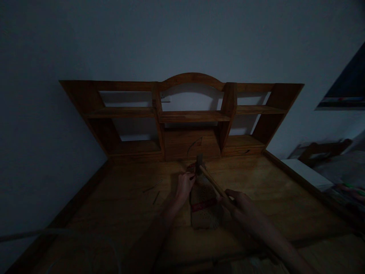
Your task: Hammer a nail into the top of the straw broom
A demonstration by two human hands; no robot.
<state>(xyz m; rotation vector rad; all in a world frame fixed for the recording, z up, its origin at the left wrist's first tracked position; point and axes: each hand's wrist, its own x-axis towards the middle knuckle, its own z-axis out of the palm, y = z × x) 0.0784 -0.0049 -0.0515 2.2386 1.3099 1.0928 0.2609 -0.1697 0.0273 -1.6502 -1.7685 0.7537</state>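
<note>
My right hand (238,203) is wrapped round the wooden handle of a hammer (215,184). The dark hammer head is up beside the fingertips of my left hand (185,185). That hand is closed in a pinch, and a small dark thing shows at its fingers, too dim to name. Just beyond them is a red-patterned piece (191,167). Below the hammer lies a pale slab dotted with small holes (203,219), crossed by a red band. Whether the hammer head touches anything, I cannot tell. A thin curved strip (194,144) rises behind my left hand.
Two thin rods (152,185) lie on the wooden desk (122,205) left of my left hand. A wooden shelf unit (194,116) stands along its back, against the wall. Beyond the right edge are a white surface (306,173) and a wooden chair back (322,150).
</note>
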